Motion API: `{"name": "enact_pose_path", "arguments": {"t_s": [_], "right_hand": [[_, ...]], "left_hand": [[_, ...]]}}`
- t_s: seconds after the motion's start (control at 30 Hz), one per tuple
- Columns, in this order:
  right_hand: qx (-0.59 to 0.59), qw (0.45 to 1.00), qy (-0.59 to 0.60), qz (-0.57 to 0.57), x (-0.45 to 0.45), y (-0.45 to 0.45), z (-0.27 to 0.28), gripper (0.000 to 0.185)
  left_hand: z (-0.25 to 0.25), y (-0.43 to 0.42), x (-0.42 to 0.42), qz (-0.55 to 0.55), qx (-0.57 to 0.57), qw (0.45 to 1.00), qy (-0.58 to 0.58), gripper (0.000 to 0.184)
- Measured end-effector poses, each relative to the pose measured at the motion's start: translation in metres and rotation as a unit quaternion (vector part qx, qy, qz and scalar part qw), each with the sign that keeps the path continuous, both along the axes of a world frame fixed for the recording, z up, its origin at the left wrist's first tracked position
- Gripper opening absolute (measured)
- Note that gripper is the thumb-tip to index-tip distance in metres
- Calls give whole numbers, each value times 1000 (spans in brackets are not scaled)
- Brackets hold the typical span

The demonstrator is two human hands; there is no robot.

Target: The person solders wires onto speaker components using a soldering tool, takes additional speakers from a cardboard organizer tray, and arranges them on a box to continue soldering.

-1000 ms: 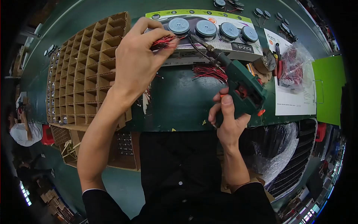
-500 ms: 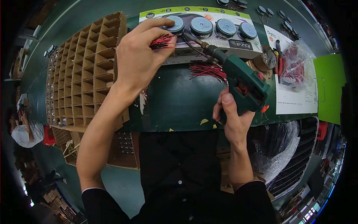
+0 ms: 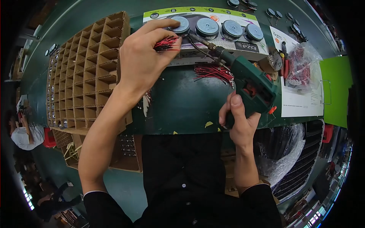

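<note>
Steadying the round metal part (image 3: 184,26) well calls, by judgement, for light, even pressure from the index finger of the left hand (image 3: 140,59), enough to stop it sliding but well clear of the metal tip (image 3: 197,39) at its lower right edge. The thumb and curled fingers of that hand pinch a bundle of red and black wires (image 3: 166,43); a loose but sure hold should let one wire be parted without spilling the rest. The right hand (image 3: 241,123) has its fingers wrapped round the handle of a green gun-shaped tool (image 3: 247,70). A relaxed wrist and a slow, slanting approach seem best, since the tip may be hot and the skin is near. Whether the tip touches the part cannot be told

The part is the leftmost of four on a printed box (image 3: 222,48), lying flat, with a dull silver-blue face, a small mark at its centre and a darker rim. The other three parts (image 3: 207,28) look alike and sit in a row to its right, apart from one another. A fan of red and black leads (image 3: 213,71) lies on the green table (image 3: 176,100) just in front of the box, and a divided cardboard tray (image 3: 122,41) stands to the left
</note>
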State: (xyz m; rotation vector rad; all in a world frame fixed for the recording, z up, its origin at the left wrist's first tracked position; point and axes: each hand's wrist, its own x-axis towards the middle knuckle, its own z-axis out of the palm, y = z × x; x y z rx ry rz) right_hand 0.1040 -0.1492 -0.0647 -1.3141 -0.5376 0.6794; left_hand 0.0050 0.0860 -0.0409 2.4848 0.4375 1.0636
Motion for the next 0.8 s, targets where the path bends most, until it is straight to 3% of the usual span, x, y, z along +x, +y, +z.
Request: {"name": "enact_pose_path", "arguments": {"t_s": [0.1,0.23,0.43,0.53,0.8], "right_hand": [[-7,998,40,-39,-6,6,10,30],[6,1000,16,-18,1,3,1,29],[6,997,70,-19,0,4,5,30],[21,999,14,21,3,-3,-3,31],[76,996,-3,-35,-4,-19,-2,40]], "left_hand": [[-1,0,0,0,0,1000,-1,10],[-1,0,0,0,6,1000,-2,10],[-7,5,2,6,37,999,-19,12],[-8,5,3,8,48,999,-24,11],[-1,-3,1,12,12,1000,7,10]]}}
